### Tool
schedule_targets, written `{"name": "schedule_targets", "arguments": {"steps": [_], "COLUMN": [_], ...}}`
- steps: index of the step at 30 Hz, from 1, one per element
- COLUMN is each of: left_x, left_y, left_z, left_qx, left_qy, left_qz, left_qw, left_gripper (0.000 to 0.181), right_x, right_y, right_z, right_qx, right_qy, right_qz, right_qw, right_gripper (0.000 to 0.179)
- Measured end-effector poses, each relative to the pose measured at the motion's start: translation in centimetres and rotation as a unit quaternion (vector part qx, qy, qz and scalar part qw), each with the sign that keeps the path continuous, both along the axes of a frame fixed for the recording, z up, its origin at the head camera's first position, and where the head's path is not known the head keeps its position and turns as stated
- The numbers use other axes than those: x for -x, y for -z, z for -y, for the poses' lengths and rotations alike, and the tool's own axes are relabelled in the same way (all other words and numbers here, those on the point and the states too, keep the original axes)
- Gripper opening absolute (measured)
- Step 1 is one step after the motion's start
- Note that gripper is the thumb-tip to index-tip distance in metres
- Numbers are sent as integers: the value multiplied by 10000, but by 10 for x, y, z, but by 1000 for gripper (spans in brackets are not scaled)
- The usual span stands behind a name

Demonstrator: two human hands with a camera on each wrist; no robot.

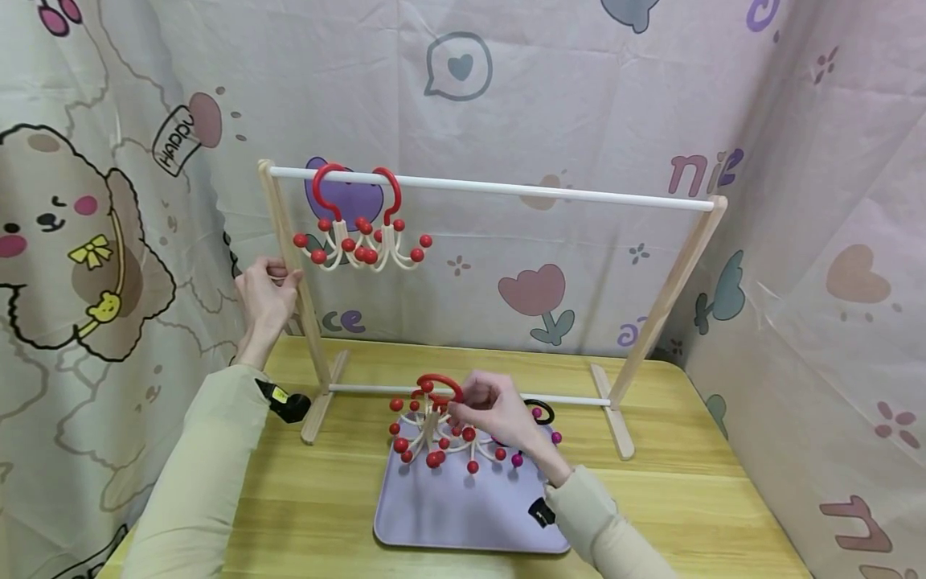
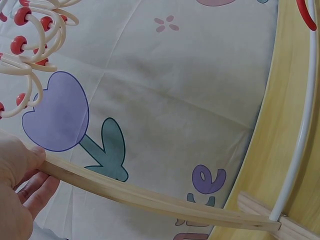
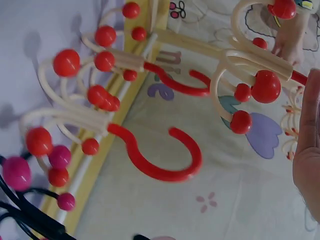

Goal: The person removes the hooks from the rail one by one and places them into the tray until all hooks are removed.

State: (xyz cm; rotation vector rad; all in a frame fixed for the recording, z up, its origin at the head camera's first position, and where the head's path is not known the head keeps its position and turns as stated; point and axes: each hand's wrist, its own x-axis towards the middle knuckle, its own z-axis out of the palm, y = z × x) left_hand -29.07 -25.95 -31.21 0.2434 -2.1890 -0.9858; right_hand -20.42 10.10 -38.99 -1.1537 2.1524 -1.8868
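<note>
My left hand (image 1: 266, 301) grips the left wooden post (image 1: 309, 330) of a hanging rack; the left wrist view shows its fingers around the wood. My right hand (image 1: 499, 408) pinches the red hook of a multi-arm hook hanger (image 3: 265, 87), pale with red balls on its arm tips. That hanger is above the tray. Several similar red-hooked hangers (image 3: 82, 117) and a black one with magenta balls (image 3: 30, 210) stand on the lilac tray (image 1: 470, 519). From the white top rail (image 1: 492, 186), two red-hooked hangers (image 1: 388, 237) hang side by side near the left end.
The rack's right post (image 1: 665, 305) stands at the table's far right, with a wooden foot (image 1: 613, 414) beneath. A white lower bar (image 1: 369, 389) runs behind the tray. Printed curtains (image 1: 463, 121) surround the wooden table (image 1: 687, 498) at the back and sides.
</note>
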Motion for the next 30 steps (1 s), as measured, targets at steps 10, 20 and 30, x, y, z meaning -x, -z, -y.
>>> {"name": "schedule_targets", "arguments": {"steps": [10, 20, 30], "left_x": [0, -1, -2], "left_y": [-1, -2, -2], "left_z": [0, -1, -2], "left_qx": [-12, -37, -50], "left_qy": [27, 55, 91], "left_qz": [17, 12, -26], "left_qw": [10000, 10000, 9999], "left_gripper": [30, 31, 30], "right_x": [-10, -9, -3], "right_y": [25, 41, 56], "right_z": [10, 21, 24], "right_qx": [-407, -985, -1241], "right_qy": [-555, -1155, -1146], "right_qz": [113, 469, 271], "right_qw": [9976, 9873, 9853], "right_gripper": [6, 8, 8]}}
